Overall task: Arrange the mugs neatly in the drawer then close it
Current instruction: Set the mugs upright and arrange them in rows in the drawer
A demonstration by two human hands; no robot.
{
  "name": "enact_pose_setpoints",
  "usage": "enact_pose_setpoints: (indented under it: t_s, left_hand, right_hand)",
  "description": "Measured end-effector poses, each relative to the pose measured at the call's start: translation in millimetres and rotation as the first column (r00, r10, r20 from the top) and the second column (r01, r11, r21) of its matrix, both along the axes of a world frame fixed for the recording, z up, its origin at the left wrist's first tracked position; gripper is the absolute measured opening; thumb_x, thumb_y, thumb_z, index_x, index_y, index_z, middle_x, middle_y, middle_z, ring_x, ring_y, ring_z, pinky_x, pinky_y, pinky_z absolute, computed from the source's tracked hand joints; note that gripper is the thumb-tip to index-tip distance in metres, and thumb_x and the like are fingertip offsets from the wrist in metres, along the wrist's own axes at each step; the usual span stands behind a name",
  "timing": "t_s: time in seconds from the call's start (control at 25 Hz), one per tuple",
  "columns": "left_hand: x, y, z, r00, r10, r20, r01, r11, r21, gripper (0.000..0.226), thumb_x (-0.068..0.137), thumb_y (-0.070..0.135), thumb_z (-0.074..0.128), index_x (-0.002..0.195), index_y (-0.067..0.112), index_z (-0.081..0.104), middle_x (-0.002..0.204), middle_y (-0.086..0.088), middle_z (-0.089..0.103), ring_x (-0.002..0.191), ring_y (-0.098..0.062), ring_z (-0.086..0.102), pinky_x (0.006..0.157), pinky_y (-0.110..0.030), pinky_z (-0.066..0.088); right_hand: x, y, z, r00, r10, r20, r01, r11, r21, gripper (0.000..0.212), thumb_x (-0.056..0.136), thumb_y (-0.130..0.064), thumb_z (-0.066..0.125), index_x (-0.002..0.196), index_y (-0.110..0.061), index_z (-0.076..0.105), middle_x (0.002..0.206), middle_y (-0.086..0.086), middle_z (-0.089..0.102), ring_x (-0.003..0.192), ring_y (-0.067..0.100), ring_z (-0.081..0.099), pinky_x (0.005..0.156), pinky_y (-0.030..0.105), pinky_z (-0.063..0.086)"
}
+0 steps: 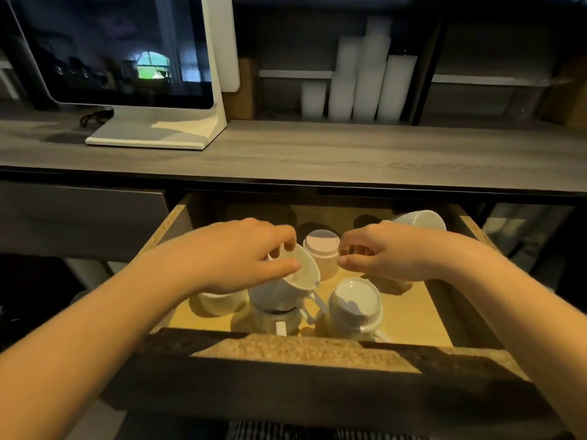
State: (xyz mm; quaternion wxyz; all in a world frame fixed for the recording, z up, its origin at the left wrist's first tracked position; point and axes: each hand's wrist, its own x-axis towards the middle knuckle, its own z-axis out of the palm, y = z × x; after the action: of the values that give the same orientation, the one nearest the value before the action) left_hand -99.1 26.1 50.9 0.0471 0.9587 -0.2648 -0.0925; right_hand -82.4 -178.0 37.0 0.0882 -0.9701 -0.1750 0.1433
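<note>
The wooden drawer (305, 350) is pulled out below the counter, with several pale mugs inside. My left hand (241, 255) pinches the rim of a tilted white mug (301, 274) that rests on top of another mug (276, 322) near the front. Beside it an upside-down white mug (355, 303) shows its base. A pinkish upside-down mug (322, 252) stands between my hands. My right hand (381, 252) hovers over the drawer's right half with curled fingers, holding nothing that I can see. One white mug (422, 220) lies on its side at the back right. A cream mug (219, 303) sits partly hidden under my left wrist.
A grey wooden counter (317, 154) runs above the drawer. A white-framed monitor (120, 52) stands on it at the left. Stacks of white cups (359, 84) fill a dark shelf behind. A closed drawer front (79, 217) is at the left.
</note>
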Motion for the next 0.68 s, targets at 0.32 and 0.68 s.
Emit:
enact_pose_setpoints:
  t_s: [0.32,0.68]
  left_hand:
    - [115.5,17.4,-22.2,0.994,0.113,0.005,-0.112,0.974,0.199,0.034,0.095,0.044,0.041,0.117,0.020,0.051,0.102,-0.001,0.062,0.088,-0.016,0.059,0.076,-0.031,0.050]
    - [155.0,56.8,-88.4,0.955,0.279,-0.097,-0.246,0.933,0.261,0.051,0.090,0.043,0.051,0.132,0.019,0.037,0.123,-0.004,0.055,0.105,-0.020,0.058,0.085,-0.031,0.048]
  right_hand:
    - [79.8,18.5,-0.8,0.999,0.034,-0.033,-0.033,0.999,0.012,0.038,0.093,-0.044,0.046,0.122,-0.022,0.054,0.118,0.003,0.062,0.101,0.018,0.060,0.088,0.030,0.051]
    - [145.5,65.9,-55.2,0.981,0.037,-0.188,-0.042,0.999,-0.023,0.043,0.094,-0.040,0.047,0.134,-0.024,0.044,0.130,0.005,0.057,0.113,0.022,0.056,0.091,0.032,0.045]
